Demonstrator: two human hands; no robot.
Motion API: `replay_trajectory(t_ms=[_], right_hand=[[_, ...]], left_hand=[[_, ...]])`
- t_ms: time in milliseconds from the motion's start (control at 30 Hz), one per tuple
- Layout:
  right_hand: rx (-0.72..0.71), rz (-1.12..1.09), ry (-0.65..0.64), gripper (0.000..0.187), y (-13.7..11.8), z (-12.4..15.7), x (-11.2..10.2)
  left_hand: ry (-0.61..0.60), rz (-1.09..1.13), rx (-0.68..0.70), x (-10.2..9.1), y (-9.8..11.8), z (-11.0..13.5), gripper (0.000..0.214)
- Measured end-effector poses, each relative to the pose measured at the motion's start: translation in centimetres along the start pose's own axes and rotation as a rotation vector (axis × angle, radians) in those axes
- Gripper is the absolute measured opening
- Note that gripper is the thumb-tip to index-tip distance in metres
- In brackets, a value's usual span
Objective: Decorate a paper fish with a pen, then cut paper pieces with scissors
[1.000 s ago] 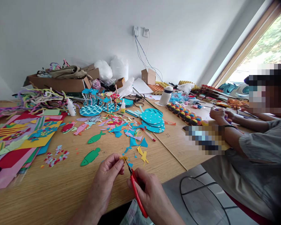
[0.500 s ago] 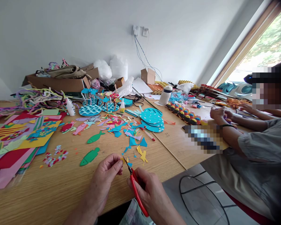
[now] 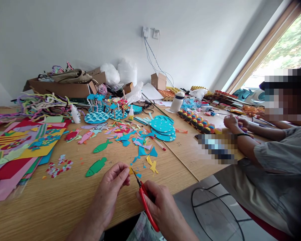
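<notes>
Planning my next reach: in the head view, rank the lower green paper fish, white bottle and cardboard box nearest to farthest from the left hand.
1. lower green paper fish, on the table just up-left of the left hand.
2. white bottle, mid-table, farther left.
3. cardboard box, far back by the wall.

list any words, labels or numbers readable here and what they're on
None can be read.
Label on glue bottle: too small.
Small dark marks on the table: too small.
No print shows on the red scissors in the right hand or the yellow scrap in the left hand.
</notes>
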State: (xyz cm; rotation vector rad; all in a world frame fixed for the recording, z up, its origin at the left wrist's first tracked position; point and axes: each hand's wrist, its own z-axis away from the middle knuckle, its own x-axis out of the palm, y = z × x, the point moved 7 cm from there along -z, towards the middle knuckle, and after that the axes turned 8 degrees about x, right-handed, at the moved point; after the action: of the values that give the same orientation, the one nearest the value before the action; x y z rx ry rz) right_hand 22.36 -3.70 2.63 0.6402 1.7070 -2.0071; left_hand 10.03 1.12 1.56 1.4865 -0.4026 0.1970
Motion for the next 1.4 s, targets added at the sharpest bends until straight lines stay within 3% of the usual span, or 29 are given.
replay_trajectory(t_ms=[167,500,800,1133,1400], right_hand=[[-0.006,-0.011,-0.007,0.028,-0.2,-0.2,0.0],[-0.073,-0.009,-0.017,0.023,-0.8,-0.1,-0.1],[-0.022,-0.03,-0.025,0.026,-0.1,-0.4,0.0],[0.0,-0.007,-0.046,0.029,0.0,-0.4,-0.1],[-0.046,0.049,-0.073,0.022,-1.2,-0.1,-0.4]], left_hand=[[0.006,0.02,-0.037,0.0,-0.3,0.2,0.022],[-0.182,-0.161,-0.009,1.1,0.1,0.3,0.015],[-0.188,-0.233,0.015,0.7,0.5,-0.1,0.015],[-0.11,-0.222,0.034,0.1,0.9,-0.3,0.011],[-0.095,-0.189,0.048,0.2,1.4,-0.3,0.014]])
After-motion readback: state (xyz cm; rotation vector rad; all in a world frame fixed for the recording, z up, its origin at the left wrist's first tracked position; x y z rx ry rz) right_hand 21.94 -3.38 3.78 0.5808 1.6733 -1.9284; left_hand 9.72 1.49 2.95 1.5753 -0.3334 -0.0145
